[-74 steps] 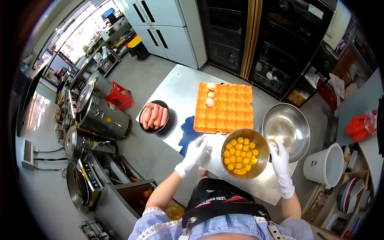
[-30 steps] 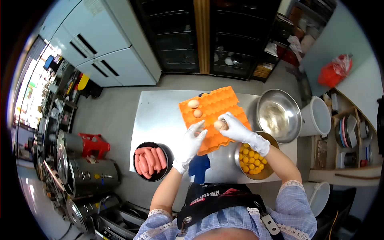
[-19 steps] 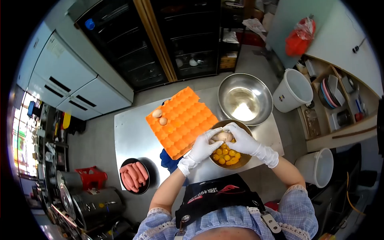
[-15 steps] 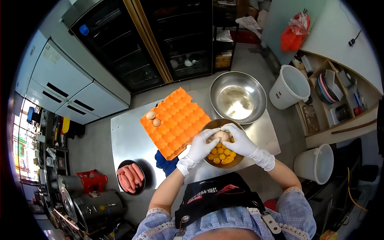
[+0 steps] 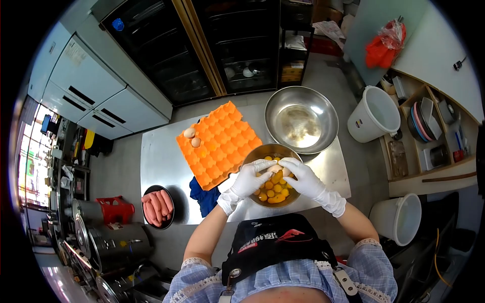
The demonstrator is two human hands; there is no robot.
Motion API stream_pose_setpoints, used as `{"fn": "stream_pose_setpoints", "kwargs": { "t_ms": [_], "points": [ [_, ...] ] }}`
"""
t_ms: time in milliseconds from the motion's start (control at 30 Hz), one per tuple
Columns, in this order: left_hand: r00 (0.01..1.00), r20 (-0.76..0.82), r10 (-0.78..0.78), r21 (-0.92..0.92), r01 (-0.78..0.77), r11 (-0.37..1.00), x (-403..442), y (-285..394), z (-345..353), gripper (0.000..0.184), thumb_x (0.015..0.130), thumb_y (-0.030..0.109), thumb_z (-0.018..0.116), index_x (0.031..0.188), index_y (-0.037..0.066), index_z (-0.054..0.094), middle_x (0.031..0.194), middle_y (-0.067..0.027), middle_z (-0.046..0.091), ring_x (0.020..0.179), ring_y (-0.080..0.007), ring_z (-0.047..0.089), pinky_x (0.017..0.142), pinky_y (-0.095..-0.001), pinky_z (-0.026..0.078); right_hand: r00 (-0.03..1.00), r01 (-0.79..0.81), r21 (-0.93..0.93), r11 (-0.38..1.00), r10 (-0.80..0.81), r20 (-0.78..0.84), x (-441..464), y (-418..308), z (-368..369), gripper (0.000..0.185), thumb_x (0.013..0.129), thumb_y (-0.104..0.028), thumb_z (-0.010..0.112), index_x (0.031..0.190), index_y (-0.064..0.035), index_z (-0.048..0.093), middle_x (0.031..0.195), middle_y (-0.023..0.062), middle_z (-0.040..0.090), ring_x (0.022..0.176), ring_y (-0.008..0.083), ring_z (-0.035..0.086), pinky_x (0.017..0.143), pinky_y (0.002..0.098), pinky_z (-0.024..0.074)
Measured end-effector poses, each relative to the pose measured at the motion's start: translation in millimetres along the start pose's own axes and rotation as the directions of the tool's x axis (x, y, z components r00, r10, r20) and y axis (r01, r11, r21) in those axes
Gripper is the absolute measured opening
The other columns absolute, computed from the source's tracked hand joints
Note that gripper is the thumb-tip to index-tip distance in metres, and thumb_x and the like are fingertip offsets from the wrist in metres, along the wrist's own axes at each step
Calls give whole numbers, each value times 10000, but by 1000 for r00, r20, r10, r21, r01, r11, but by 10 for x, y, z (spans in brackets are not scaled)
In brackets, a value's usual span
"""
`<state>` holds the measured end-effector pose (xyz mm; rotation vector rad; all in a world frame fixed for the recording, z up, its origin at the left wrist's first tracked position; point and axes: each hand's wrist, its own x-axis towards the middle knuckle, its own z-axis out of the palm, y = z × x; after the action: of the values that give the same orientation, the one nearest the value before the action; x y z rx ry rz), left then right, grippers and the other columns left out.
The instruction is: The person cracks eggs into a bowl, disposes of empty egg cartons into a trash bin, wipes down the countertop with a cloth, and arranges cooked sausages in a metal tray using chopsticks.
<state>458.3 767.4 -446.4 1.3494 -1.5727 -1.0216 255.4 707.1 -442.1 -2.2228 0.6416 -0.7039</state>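
Both my hands wear white gloves over a steel bowl (image 5: 298,194) of many cracked eggs with whole yellow yolks. My left hand (image 5: 251,179) and my right hand (image 5: 306,179) grip a cracked egg (image 5: 286,172) between them, its shell parted over the bowl. My fingers hide much of the shell. To the left of the bowl lies an orange egg tray (image 5: 220,144), mostly bare cups, with two whole eggs (image 5: 192,137) at its left corner.
A wide steel basin (image 5: 331,121) stands behind the bowl. On the table's left end are a black bowl of pink sausages (image 5: 157,207) and a dark blue cloth (image 5: 203,198). White buckets (image 5: 359,123) stand on the floor to the right. Fridges (image 5: 83,81) line the back.
The egg, held whole-looking in both hands before, is now split, and my hands have drawn slightly apart over the bowl. The view has shifted a little.
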Motion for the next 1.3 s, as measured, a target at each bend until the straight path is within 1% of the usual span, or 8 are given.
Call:
{"fn": "stream_pose_setpoints", "kwargs": {
  "t_ms": [300, 600, 800, 933, 1033, 1100, 1167, 1300],
  "points": [
    [934, -26, 356, 432, -311, 847, -104, 162, -17, 377, 770, 55, 643, 1143, 65, 590, 1087, -132, 602, 968, -284, 601, 849, -323, 490, 902, 429, -499, 753, -379, 204, 150, -101, -251, 411, 743, -60, 547, 1142, 29, 509, 1110, 155, 524, 1016, 283, 538, 877, 357, 454],
    [852, 19, 522, 650, -408, 641, -99, 436, -164, 414, 733, 55, 652, 1137, 56, 563, 1072, -114, 608, 895, -276, 611, 739, -339, 500, 868, 492, -496, 716, -451, 209, 220, -209, -404, 435, 733, -47, 545, 1158, 34, 495, 1098, 157, 529, 1020, 285, 538, 882, 367, 450],
    [852, 50, 521, 683, -409, 605, -96, 547, -187, 308, 769, 94, 623, 1073, 57, 592, 1013, -106, 618, 889, -278, 612, 723, -349, 507, 887, 455, -448, 770, -439, 147, 166, -187, -357, 447, 739, -52, 574, 1172, 31, 495, 1099, 163, 530, 1031, 289, 534, 891, 372, 439],
    [849, 53, 525, 679, -417, 605, -83, 426, -130, 401, 739, 104, 670, 1125, 49, 577, 1027, -117, 626, 894, -274, 611, 753, -346, 490, 909, 408, -412, 815, -404, 100, 122, -137, -319, 452, 753, -79, 603, 1182, 15, 495, 1107, 155, 534, 1034, 288, 531, 896, 370, 435],
    [937, -271, 219, 390, -102, 915, -128, 256, 145, 452, 740, 179, 716, 1150, 36, 591, 982, -141, 650, 910, -257, 626, 821, -318, 481, 995, 91, -63, 994, -93, -34, 23, 31, -129, 528, 745, -117, 658, 1234, -17, 487, 1122, 127, 552, 981, 245, 567, 840, 330, 463],
    [939, -341, 42, 134, 4, 991, -173, 131, 322, 460, 767, 180, 709, 1174, 18, 571, 997, -125, 656, 906, -198, 623, 815, -286, 474, 936, -346, 283, 895, 311, 164, 11, 77, -65, 540, 754, -99, 668, 1253, -16, 480, 1117, 92, 576, 940, 167, 589, 793, 283, 479],
    [934, -264, -239, -142, 208, 968, -206, 94, 343, 461, 799, 206, 692, 1188, -1, 556, 998, -111, 655, 912, -150, 600, 824, -262, 460, 899, -434, 678, 593, 335, 283, 90, 118, 54, 458, 811, -43, 623, 1242, 12, 479, 1129, 107, 571, 999, 159, 574, 855, 264, 473],
    [909, -354, -221, -222, 148, 964, -253, 135, -43, 449, 856, 263, 633, 1199, -13, 544, 996, -120, 649, 929, -148, 584, 842, -252, 451, 889, -457, 646, 612, 281, 362, 537, -71, 77, 425, 825, -64, 606, 1223, 30, 489, 1145, 123, 564, 1033, 182, 563, 893, 270, 451]
  ]
}}
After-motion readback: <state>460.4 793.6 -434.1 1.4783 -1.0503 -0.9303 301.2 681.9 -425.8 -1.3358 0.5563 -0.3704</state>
